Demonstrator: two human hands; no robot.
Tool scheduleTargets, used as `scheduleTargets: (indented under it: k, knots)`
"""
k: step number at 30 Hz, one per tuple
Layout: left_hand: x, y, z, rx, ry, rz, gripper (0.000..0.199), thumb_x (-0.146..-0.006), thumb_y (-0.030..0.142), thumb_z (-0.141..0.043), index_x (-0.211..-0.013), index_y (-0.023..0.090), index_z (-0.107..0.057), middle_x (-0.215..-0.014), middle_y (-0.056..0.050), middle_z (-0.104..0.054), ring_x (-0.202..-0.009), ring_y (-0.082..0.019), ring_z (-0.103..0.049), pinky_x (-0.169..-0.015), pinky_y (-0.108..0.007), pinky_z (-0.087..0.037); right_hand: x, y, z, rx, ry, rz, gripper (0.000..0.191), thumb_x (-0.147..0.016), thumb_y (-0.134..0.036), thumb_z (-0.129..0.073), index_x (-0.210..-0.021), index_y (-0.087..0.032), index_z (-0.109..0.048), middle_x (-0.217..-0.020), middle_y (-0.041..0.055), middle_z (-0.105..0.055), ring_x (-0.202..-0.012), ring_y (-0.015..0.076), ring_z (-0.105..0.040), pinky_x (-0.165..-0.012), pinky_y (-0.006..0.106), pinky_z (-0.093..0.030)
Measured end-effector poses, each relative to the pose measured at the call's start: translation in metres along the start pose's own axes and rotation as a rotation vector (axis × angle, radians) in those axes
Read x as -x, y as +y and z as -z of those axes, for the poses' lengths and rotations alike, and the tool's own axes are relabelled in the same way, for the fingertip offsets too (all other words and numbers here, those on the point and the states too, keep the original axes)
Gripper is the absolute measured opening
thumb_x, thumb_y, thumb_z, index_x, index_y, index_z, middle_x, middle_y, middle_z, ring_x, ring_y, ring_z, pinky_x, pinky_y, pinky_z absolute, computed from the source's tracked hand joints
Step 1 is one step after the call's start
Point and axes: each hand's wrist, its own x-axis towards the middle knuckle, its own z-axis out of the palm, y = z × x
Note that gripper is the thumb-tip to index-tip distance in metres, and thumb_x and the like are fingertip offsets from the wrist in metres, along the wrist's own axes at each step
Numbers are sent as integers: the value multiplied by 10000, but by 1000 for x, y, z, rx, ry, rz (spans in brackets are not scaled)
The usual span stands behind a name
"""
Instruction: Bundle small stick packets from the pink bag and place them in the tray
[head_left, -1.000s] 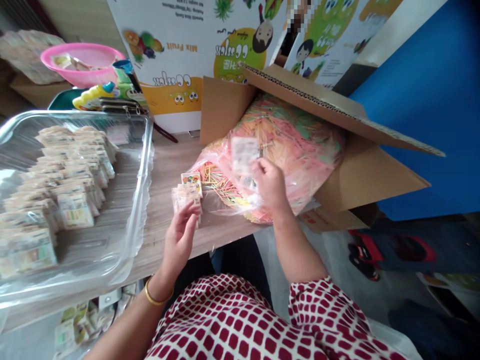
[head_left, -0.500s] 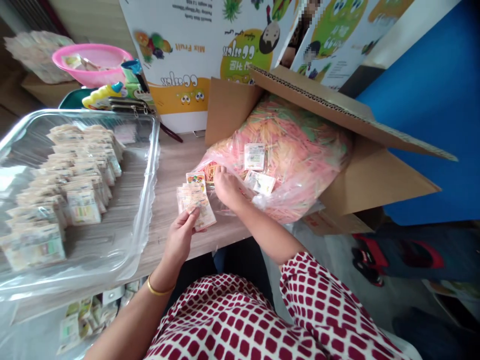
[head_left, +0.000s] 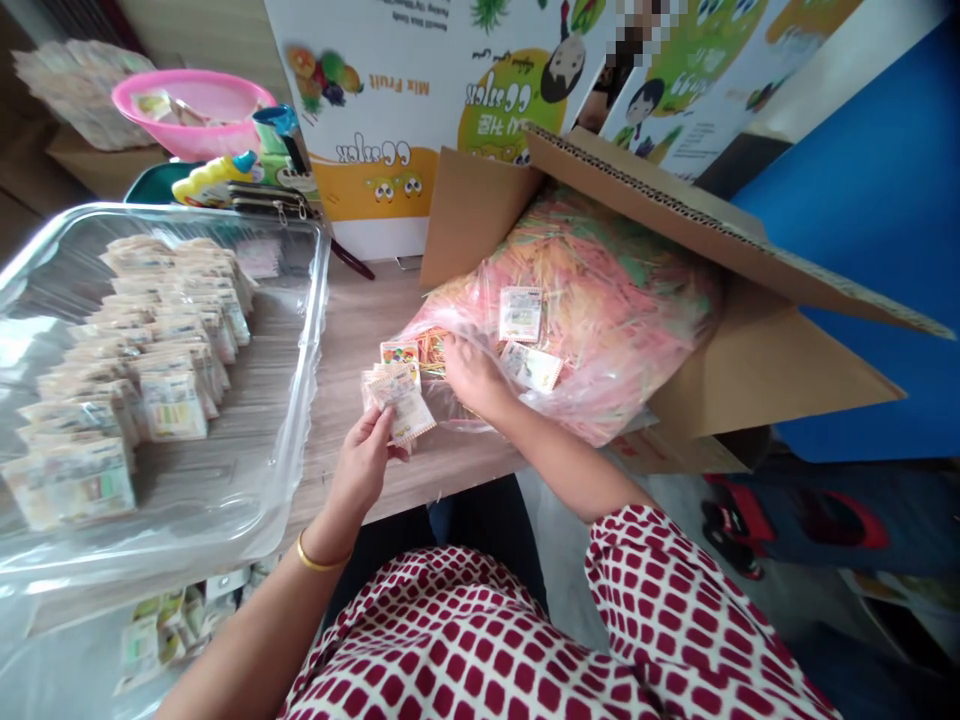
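Observation:
My left hand [head_left: 365, 465] holds a small fanned stack of printed paper packets [head_left: 397, 395] over the wooden table. My right hand [head_left: 471, 375] rests at the mouth of a clear plastic bag [head_left: 600, 330], close to a spill of coloured sticks [head_left: 431, 352]. Its fingers curl downward, and whether they pinch anything is hidden. Two loose packets [head_left: 521, 313] [head_left: 531, 366] lie on the bag just beyond that hand. The bag is packed with pink, yellow and green sticks.
The bag sits in an opened cardboard box [head_left: 757, 370] with raised flaps. To the left, a glass tray [head_left: 319, 300] holds rows of packets [head_left: 150, 380]. A pink basin [head_left: 191, 110] stands behind it. More packets [head_left: 154, 635] lie below the table edge. Printed posters stand behind.
My right hand has moved left to the bag's mouth, and two packets now lie on the bag. The left hand's stack is fanned wider, and the view has shifted slightly.

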Motion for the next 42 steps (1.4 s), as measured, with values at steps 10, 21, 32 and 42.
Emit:
scheduleTargets:
  k: [10,21,32,42]
  knots:
    - [-18,1,-21,140,-31,46,437,-800,492,-804,-1101,182,-735,-1204,-100,-733,-1086,-255,-702,-915,-412,-639,6,19,-10,-227,-15,1,405,-996,-99,-334,-1341,-66,-543,-1031,175,-734,-975,285,-669,-863,357,-473]
    - [-31,-1,-34,85,-35,34,422,-677,507,-896,-907,171,-786,-977,-54,-772,-1004,-232,-703,-980,-407,-560,16,33,-16,-691,226,-153,261,-1021,-394,-524,-1171,-188,-583,-994,81,-724,-894,219,-688,-739,283,-471]
    - [-33,-4,-45,55,-100,-16,379,-713,487,-882,-938,193,-801,-970,-48,-789,-978,-224,-719,-928,-345,-559,53,21,20,-469,-22,-21,169,-960,-289,-641,-1118,-230,-643,-945,60,-752,-814,227,-693,-678,287,-415]
    - [-26,-9,-37,11,-120,-42,359,-803,485,-821,-1028,205,-824,-1138,-79,-796,-1172,-279,-698,-1097,-423,-518,38,28,35,-1441,210,-97,581,-1022,-738,-222,-718,-267,-377,-589,-58,-334,-475,123,-370,-479,257,-393]
